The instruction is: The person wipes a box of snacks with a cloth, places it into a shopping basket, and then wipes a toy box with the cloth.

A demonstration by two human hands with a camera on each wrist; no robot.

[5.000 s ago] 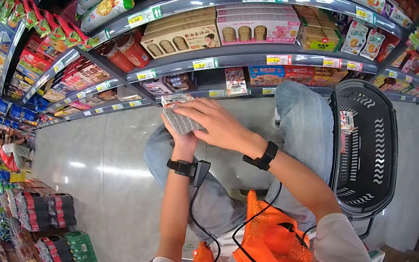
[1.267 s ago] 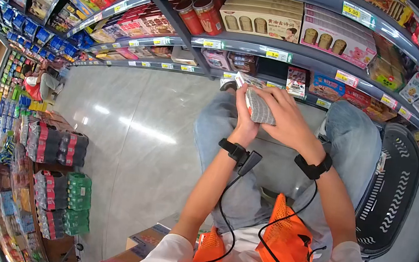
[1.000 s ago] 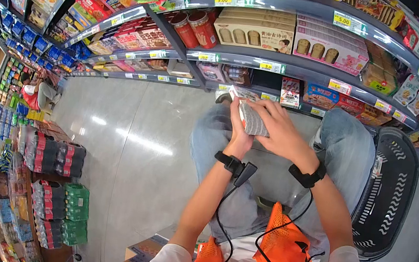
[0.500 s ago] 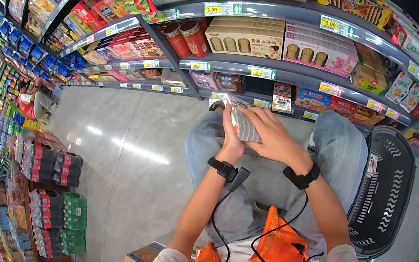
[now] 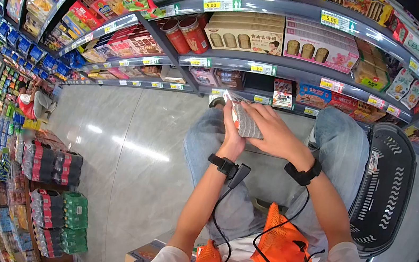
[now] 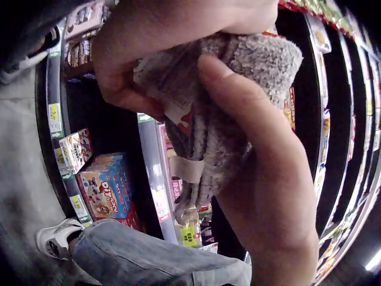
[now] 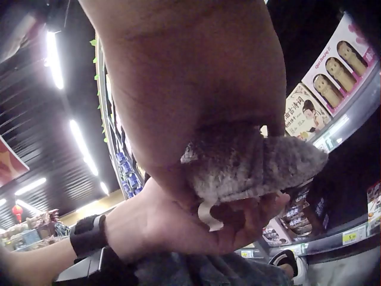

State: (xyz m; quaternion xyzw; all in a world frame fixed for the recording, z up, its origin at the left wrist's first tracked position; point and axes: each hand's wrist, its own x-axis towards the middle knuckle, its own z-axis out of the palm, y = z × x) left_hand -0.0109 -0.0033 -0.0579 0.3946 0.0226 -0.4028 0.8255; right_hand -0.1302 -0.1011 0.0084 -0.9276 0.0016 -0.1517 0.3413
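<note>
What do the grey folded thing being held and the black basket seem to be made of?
Grey folded thing: soft, matte fabric, judging by its fuzzy, ribbed pile; the fibre is unclear. Black basket: probably smooth moulded plastic, given its regular, repeated wavy slots.

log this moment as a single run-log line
left hand: grips grey cloth | right hand: holds grey cloth from above | printed package: partly covered by cloth | black shopping basket: beside right leg

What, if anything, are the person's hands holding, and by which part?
A grey cloth and the small box it partly covers: the left hand has its grip underneath, thumb on the cloth; the right hand has its grip over the top.
</note>
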